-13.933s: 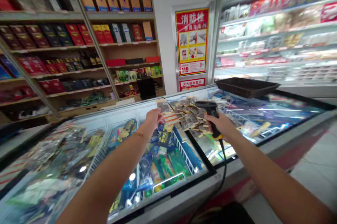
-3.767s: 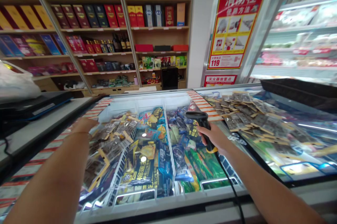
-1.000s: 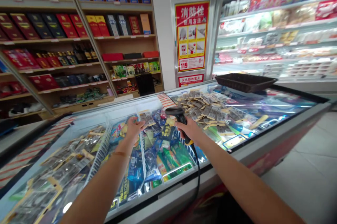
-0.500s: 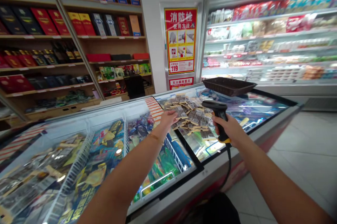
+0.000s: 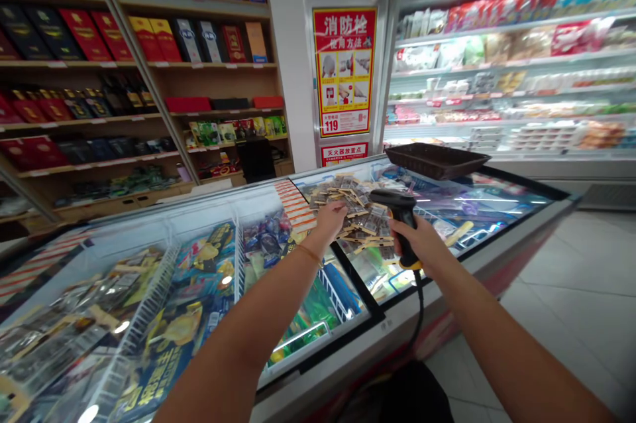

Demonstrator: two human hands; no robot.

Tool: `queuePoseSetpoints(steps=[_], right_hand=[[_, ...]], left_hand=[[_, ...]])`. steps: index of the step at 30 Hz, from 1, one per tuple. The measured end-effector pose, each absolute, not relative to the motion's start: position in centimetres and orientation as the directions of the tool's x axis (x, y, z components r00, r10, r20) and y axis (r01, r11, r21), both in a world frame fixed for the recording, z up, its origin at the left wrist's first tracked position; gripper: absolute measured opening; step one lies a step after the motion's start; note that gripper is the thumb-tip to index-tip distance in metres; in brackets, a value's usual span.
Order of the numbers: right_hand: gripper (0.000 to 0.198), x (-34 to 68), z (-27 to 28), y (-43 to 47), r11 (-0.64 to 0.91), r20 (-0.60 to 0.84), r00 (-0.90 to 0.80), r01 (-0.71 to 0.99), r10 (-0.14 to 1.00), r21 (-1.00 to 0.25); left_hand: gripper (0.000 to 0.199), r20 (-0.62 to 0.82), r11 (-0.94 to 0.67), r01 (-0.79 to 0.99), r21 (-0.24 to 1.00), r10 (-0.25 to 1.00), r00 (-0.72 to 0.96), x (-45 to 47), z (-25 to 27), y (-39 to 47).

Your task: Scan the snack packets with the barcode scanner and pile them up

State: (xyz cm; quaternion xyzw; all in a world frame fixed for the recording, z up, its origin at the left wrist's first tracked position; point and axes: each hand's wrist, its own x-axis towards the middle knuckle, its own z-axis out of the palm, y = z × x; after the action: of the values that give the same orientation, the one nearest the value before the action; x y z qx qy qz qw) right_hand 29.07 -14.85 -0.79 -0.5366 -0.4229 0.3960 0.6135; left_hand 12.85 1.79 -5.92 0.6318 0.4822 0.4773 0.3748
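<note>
My right hand (image 5: 422, 241) is wrapped round the grip of a black barcode scanner (image 5: 401, 214) with a yellow base, its cable hanging down. The scanner head points left over a heap of small flat packets (image 5: 365, 214), clear and dark with tan edges, spread on the freezer's glass lid. My left hand (image 5: 330, 221) reaches to the left side of the heap, thumb and fingers drawn together in a pinch. Whatever lies between those fingertips is too small to make out.
A chest freezer (image 5: 385, 325) with glass lids spans the front, bagged frozen goods inside. On its right lid stands a dark brown tray (image 5: 440, 161). Shelves of boxes (image 5: 186, 38) are at the left, a lit refrigerated display (image 5: 497, 78) at the right.
My left hand has shifted right and slightly up over the packets. My right hand has brought the scanner a little left, closer to it.
</note>
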Motion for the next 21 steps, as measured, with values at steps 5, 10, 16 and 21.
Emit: queuePoseSetpoints(steps=[5, 10, 16, 21], right_hand=[[0.041, 25.5, -0.3, -14.4, 0.105, 0.089, 0.257, -0.048, 0.962, -0.993], [0.037, 20.2, -0.1, -13.1, 0.102, 0.093, 0.159, -0.046, 0.983, -0.994], [0.036, 12.4, -0.3, -11.5, 0.073, 0.073, 0.000, -0.069, 0.997, -0.995], [0.031, 7.8, -0.6, -10.8, 0.048, 0.058, -0.116, -0.086, 0.992, -0.995]], left_hand=[[0.018, 0.272, -0.240, 0.361, 0.901, 0.961, -0.042, 7.8, -5.9, 0.9], [0.022, 0.269, -0.119, 0.506, 0.854, 0.934, -0.234, -2.3, -5.7, -0.1], [0.035, 0.276, 0.090, 0.653, 0.752, 0.857, -0.436, -16.2, -3.8, -2.9], [0.055, 0.294, 0.190, 0.660, 0.727, 0.783, -0.549, -27.2, -2.4, -5.6]])
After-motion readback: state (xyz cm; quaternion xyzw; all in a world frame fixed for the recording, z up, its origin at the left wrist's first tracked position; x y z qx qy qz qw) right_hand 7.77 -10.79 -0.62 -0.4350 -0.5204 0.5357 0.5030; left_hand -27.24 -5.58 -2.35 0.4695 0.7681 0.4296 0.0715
